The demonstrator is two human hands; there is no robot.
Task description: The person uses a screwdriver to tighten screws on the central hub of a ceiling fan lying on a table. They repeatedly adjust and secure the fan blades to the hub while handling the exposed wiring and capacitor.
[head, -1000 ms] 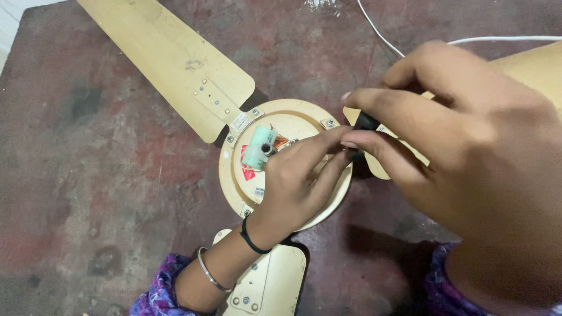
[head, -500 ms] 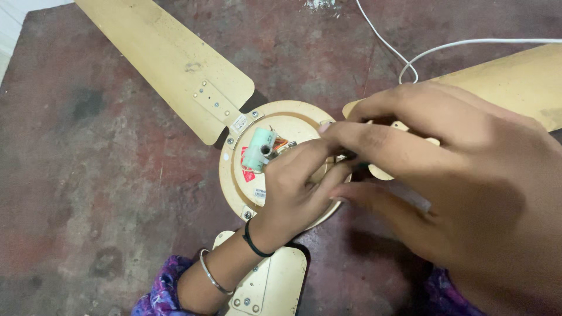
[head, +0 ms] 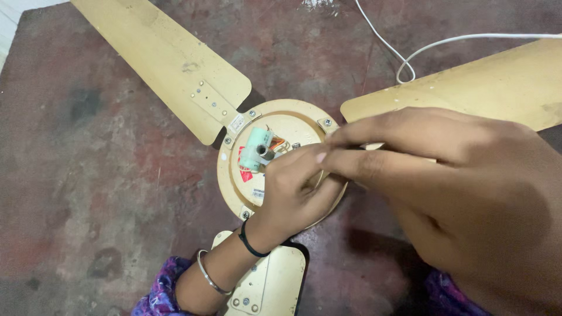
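Fan hub (head: 281, 126): a round cream motor housing is lying on the dark red floor (head: 105, 175), with three cream blades (head: 170, 64) radiating from it; the nearest blade is running out of the bottom edge.
Label: a red and white sticker (head: 246, 167) is sitting on the hub face, left of centre, partly covered by the left hand.
Green part (head: 255, 149): a pale green cylinder is lying tilted on the hub, just beside the left fingertips.
Left hand (head: 293, 187): it is resting on the hub, fingers curled together; a black band and a metal bangle are circling the wrist.
Right hand (head: 445, 175): it is reaching in from the right, fingertips pressed together and meeting the left fingers.
Hidden: whatever the fingers are pinching is not showing.
Cable (head: 404, 52): a white cord is looping near the right blade.
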